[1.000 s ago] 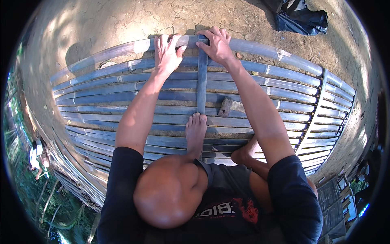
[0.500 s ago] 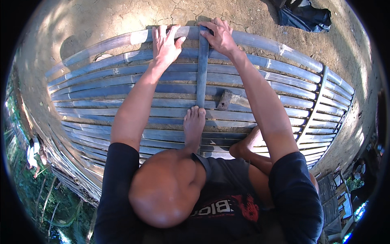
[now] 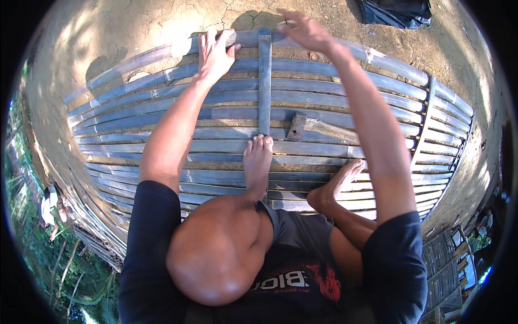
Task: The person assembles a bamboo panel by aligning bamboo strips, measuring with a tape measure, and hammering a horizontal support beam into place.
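Observation:
A bamboo slat panel (image 3: 232,97) lies across the ground beneath me. My left hand (image 3: 215,56) grips its outermost bamboo pole (image 3: 388,59), fingers bent over the far side and thumb on the near side. To the right, my right hand (image 3: 306,33) is raised off that pole, fingers apart and holding nothing; it is slightly blurred. Between the hands, a narrow bamboo crosspiece (image 3: 264,81) runs over the slats toward my left foot (image 3: 258,162). A hammer (image 3: 329,129) with a blocky head and pale wooden handle rests on the slats right of the crosspiece.
My right foot (image 3: 340,183) is on the slats at the right. A second crosspiece (image 3: 423,121) spans the panel's right side. Black plastic sheeting (image 3: 396,13) lies on the cracked earth (image 3: 162,21) at the far right. Bamboo poles (image 3: 97,232) lie at the lower left.
My right hand has let go of the crosspiece's far end, lifting and moving right and outward. My left hand stays on the outer pole. More of the hammer's handle now shows.

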{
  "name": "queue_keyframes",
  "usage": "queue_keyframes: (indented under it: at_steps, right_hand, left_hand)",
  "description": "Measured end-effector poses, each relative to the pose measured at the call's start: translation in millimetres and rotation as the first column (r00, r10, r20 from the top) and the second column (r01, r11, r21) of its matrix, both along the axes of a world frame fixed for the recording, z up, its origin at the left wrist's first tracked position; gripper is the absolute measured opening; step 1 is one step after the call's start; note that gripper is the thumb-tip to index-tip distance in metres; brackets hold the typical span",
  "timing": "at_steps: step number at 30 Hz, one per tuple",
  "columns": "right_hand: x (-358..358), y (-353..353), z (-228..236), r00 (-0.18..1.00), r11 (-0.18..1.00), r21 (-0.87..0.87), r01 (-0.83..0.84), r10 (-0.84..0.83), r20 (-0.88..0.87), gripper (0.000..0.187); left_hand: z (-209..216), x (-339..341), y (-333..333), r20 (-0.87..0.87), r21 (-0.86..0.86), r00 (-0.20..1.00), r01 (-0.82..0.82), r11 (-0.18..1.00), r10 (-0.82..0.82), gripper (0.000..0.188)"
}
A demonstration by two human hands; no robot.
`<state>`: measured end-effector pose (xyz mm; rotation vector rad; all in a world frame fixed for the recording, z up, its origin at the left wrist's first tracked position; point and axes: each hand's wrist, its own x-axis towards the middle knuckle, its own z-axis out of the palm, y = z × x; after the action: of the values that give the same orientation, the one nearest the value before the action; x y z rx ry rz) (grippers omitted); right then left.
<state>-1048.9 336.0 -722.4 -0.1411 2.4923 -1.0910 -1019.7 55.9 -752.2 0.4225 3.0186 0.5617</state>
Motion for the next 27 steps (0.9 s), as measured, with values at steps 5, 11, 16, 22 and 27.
queue_keyframes:
  at_steps: [5, 11, 16, 22, 27]
  right_hand:
    - [-28.2, 168.8, 76.4, 0.904, 0.869, 0.415, -0.270, 0.377, -0.202, 0.046]
    - [4.6, 260.7, 130.9, 0.992, 0.948, 0.301, -0.100, 0.120, -0.048, 0.042]
    - [50.0, 242.2, 77.0, 0.999, 0.986, 0.156, -0.052, 0.053, 0.002, 0.040]
    - [84.7, 167.5, 19.6, 0.995, 0.991, -0.109, -0.077, 0.082, 0.048, 0.038]
    - [93.8, 165.8, 28.8, 0.989, 0.973, -0.228, -0.048, 0.078, 0.127, 0.039]
  left_hand:
    - [14.1, -4.9, -10.4, 0.172, -0.046, 0.985, 0.031, 0.998, -0.023, 0.051]
    - [47.6, 0.4, -3.8, 0.208, -0.125, 0.978, 0.020, 0.992, 0.007, 0.053]
    - [109.6, 54.7, 55.7, 0.771, -0.205, 0.632, 0.130, 0.970, 0.078, 0.048]
    - [92.2, 120.8, 75.5, 0.718, -0.286, 0.688, 0.151, 0.946, 0.108, 0.044]
    - [84.0, 123.3, 89.3, 0.703, -0.376, 0.656, 0.014, 0.927, 0.275, 0.045]
